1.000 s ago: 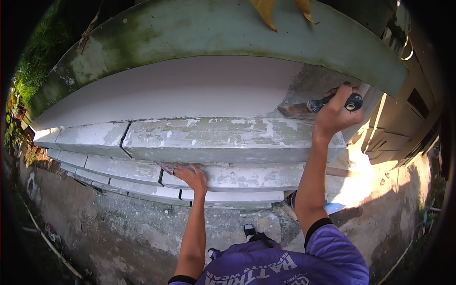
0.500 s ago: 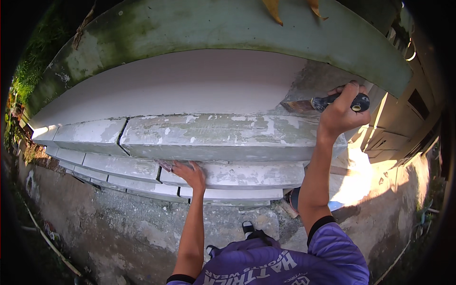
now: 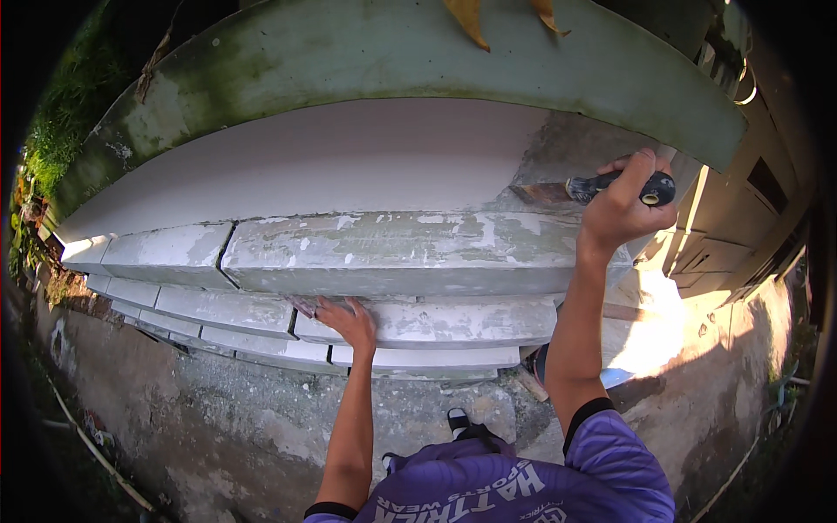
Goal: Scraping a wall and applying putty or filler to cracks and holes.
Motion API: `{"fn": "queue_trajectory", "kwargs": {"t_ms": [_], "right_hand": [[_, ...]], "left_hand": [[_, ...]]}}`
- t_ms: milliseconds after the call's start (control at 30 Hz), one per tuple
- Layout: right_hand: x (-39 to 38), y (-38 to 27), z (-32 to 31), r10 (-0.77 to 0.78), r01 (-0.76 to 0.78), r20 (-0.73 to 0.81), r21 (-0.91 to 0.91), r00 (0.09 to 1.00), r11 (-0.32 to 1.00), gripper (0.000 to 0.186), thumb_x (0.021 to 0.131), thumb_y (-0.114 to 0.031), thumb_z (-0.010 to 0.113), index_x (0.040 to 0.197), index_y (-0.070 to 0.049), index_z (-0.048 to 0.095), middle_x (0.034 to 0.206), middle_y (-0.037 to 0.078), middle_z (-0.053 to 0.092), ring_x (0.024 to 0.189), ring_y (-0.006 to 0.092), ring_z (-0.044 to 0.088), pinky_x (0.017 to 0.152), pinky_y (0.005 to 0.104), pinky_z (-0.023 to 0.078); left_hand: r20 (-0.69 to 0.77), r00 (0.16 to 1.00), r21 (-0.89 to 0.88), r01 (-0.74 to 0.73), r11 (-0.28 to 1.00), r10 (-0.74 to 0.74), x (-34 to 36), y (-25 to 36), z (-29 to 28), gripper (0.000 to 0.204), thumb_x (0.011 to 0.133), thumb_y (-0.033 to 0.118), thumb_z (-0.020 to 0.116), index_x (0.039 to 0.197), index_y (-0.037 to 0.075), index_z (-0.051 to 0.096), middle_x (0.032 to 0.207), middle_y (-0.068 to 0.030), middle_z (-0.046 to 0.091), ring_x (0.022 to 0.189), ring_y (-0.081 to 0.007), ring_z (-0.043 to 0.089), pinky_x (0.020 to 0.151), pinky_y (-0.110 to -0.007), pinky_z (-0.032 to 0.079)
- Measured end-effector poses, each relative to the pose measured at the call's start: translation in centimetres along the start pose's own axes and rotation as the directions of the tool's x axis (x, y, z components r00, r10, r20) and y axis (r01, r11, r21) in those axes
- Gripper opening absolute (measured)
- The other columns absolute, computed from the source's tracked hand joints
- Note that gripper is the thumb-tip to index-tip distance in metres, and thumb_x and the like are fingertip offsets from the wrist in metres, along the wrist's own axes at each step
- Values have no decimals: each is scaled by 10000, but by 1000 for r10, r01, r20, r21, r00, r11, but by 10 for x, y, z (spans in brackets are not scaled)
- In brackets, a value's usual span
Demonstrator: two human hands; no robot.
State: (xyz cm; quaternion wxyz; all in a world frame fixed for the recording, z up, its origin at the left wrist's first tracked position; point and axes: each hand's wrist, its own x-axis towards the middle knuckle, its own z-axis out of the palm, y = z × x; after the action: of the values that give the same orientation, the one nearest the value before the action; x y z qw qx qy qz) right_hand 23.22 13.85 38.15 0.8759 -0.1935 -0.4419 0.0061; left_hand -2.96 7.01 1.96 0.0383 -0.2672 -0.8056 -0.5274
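My right hand is closed round the thick black handle of a scraper. The handle's butt, with a pale hole in it, sticks out towards the right. Its brownish flat end lies against the wall, where the smooth white coat meets a rough grey patch. My left hand rests with fingers apart on the second ledge, just under the front face of the upper ledge. Whitish smears show on its fingertips. Patchy white and grey-green covers the upper ledge's top.
A mossy green slab overhangs the wall, with dry leaves hanging from it. Lower ledges step down to stained concrete ground. Green plants grow at far left; a beige gate stands at right.
The whole view has shifted slightly. My right hand and the scraper stay at about the same spot on the wall, and my left hand keeps its place on the ledge.
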Motion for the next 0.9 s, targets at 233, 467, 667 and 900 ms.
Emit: {"fn": "queue_trajectory", "kwargs": {"t_ms": [233, 467, 667, 900], "right_hand": [[4, 2, -6, 40, -34, -67, 79, 997, 996, 297, 858, -48, 582, 586, -18, 465, 525, 6, 492, 452, 73, 467, 438, 228, 373], [1, -13, -7, 69, -59, -119, 90, 990, 994, 294, 860, -43, 580, 595, -21, 455, 522, -5, 476, 493, 63, 454, 461, 233, 345], [-3, -3, -2, 20, -21, 26, 23, 999, 1000, 312, 869, -33, 565, 578, -17, 452, 520, 15, 480, 447, 86, 465, 459, 229, 409], [-8, -2, -5, 15, -15, 0, 44, 1000, 999, 270, 857, -17, 552, 598, 4, 478, 555, 44, 518, 454, 99, 490, 436, 242, 426]], "left_hand": [[-10, 1000, 14, -24, 1000, 24, 0, -2, 0, 716, 988, 278, 483, 1495, -90, 135, 1500, -397, 139, 1408, -539, 115, 1168, -552, 100], [-2, 1000, -1, 7, 1000, -7, 0, -2, 0, 735, 986, 271, 485, 1502, -86, 103, 1512, -396, 115, 1416, -545, 80, 1170, -555, 83], [-13, 1000, 14, -5, 1000, 6, 2, -8, 3, 723, 984, 259, 490, 1491, -100, 119, 1504, -400, 124, 1407, -547, 104, 1170, -548, 90], [-33, 999, -13, -29, 999, 28, 0, -7, 4, 707, 960, 219, 514, 1473, -115, 161, 1484, -404, 159, 1396, -540, 135, 1164, -545, 113]]}}
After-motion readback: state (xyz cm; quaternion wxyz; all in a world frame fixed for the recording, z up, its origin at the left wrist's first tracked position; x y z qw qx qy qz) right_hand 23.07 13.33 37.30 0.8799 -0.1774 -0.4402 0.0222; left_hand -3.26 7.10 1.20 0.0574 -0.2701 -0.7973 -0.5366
